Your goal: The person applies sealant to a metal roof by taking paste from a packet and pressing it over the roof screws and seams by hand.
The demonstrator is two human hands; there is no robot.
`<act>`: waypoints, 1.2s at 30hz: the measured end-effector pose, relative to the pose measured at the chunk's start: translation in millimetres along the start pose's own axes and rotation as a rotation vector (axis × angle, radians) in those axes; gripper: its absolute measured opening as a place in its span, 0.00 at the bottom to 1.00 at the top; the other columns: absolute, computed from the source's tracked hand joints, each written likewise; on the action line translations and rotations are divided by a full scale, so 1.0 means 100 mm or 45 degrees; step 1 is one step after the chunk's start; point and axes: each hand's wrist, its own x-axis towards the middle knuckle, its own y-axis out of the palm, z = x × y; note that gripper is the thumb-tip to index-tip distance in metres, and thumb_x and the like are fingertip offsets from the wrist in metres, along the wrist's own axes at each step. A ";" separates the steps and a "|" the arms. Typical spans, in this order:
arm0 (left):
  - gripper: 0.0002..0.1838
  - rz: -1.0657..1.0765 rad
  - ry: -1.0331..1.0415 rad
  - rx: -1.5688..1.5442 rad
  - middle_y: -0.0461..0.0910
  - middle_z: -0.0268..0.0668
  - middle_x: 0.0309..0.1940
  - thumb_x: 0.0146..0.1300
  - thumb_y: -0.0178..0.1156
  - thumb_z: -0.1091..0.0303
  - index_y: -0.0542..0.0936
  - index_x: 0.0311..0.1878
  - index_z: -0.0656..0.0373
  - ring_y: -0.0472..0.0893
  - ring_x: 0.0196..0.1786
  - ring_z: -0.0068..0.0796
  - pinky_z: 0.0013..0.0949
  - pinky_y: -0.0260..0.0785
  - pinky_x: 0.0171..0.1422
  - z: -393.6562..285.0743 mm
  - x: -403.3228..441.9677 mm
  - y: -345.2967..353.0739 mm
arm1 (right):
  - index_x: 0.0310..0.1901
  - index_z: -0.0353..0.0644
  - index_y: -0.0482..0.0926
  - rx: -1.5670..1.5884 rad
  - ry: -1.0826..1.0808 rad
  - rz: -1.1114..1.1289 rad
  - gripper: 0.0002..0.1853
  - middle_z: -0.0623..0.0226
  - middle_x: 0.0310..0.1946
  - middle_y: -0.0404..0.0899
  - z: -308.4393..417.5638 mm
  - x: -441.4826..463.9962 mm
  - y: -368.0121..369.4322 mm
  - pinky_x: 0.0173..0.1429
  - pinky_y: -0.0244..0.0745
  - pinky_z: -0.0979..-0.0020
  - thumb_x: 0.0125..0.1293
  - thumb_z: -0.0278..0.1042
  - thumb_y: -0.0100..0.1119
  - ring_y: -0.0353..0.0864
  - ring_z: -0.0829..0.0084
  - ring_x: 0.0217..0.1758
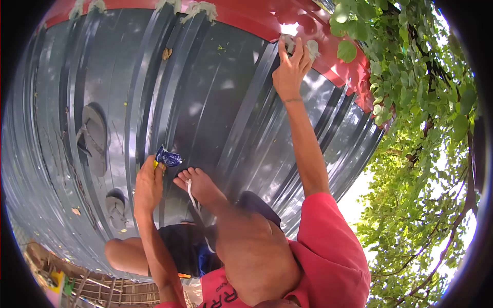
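My left hand (148, 185) is closed on a crumpled blue packet (169, 157) with a bit of yellow near the fingers. It is held just above the dark corrugated metal roof (205, 92), beside my bare foot (203, 187). Farther up, my right hand (291, 77) reaches to the lower edge of the red metal ridge sheet (251, 20). Its fingers are stretched out and apart, touching grey putty (311, 50) where the sheet meets a roof rib. More putty lumps (200, 10) sit along the same red edge to the left.
Two grey flip-flops, one larger-looking (95, 138) and one lower down (116, 210), lie on the roof at left. A white cord (191, 195) hangs by my foot. Leafy branches (411, 77) crowd the right side. Wooden slats (113, 290) show below the roof edge.
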 end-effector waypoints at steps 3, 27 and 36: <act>0.06 -0.002 -0.009 -0.015 0.81 0.51 0.35 0.77 0.52 0.73 0.75 0.49 0.65 0.81 0.39 0.57 0.49 0.71 0.47 0.00 0.01 0.01 | 0.73 0.59 0.75 -0.014 -0.052 0.017 0.41 0.53 0.78 0.59 0.05 0.00 -0.03 0.81 0.47 0.40 0.57 0.14 0.57 0.54 0.45 0.80; 0.11 -0.166 0.152 0.023 0.83 0.57 0.42 0.75 0.55 0.74 0.75 0.58 0.67 0.81 0.46 0.66 0.53 0.72 0.50 -0.34 0.32 0.08 | 0.65 0.51 0.83 0.451 -0.118 0.205 0.33 0.50 0.73 0.65 0.69 -0.12 -0.98 0.81 0.52 0.45 0.57 0.14 0.53 0.58 0.43 0.78; 0.10 -0.127 0.206 -0.304 0.81 0.52 0.34 0.78 0.57 0.69 0.72 0.54 0.64 0.82 0.39 0.58 0.49 0.72 0.45 -0.66 0.27 0.01 | 0.70 0.49 0.80 1.676 0.087 1.054 0.31 0.57 0.76 0.66 1.36 -0.36 -1.71 0.84 0.54 0.55 0.65 0.19 0.49 0.58 0.56 0.81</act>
